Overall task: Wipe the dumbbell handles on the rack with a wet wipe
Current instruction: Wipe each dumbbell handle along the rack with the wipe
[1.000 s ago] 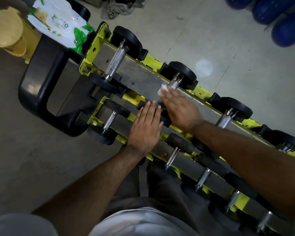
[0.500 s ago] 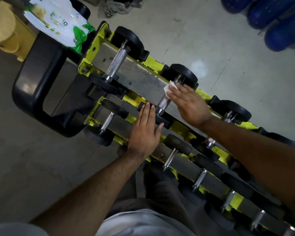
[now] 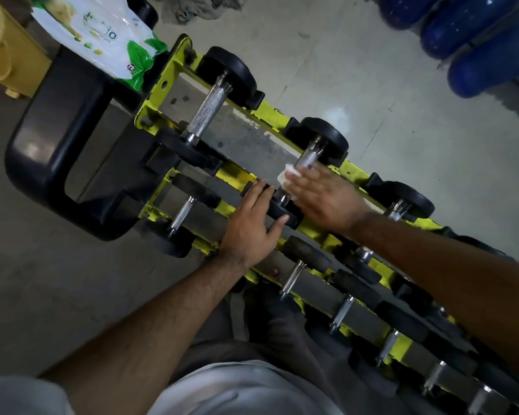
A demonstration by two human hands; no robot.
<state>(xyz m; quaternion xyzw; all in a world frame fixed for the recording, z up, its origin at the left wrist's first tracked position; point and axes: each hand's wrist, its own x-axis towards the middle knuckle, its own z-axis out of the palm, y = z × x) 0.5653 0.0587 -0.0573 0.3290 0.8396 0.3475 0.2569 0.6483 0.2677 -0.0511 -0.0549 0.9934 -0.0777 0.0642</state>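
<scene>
While the left hand (image 3: 252,226) is laid flat on the near black end of a dumbbell (image 3: 307,159), with its fingers straight and holding nothing, a white wet wipe (image 3: 287,173) is pressed onto that dumbbell's shiny handle by the right hand (image 3: 327,197). The right hand is blurred, so it cannot be told if the fingers are curled around the handle or just lying on it. The wipe peeks out past the right fingertips, just beside the left fingertips. The dumbbell is set on the top shelf of the yellow rack (image 3: 168,85), second from the left end. Its long handle runs across the shelf, from near the person up and to the right, away from them. A pack of wipes (image 3: 102,34) is seen at the top left.
</scene>
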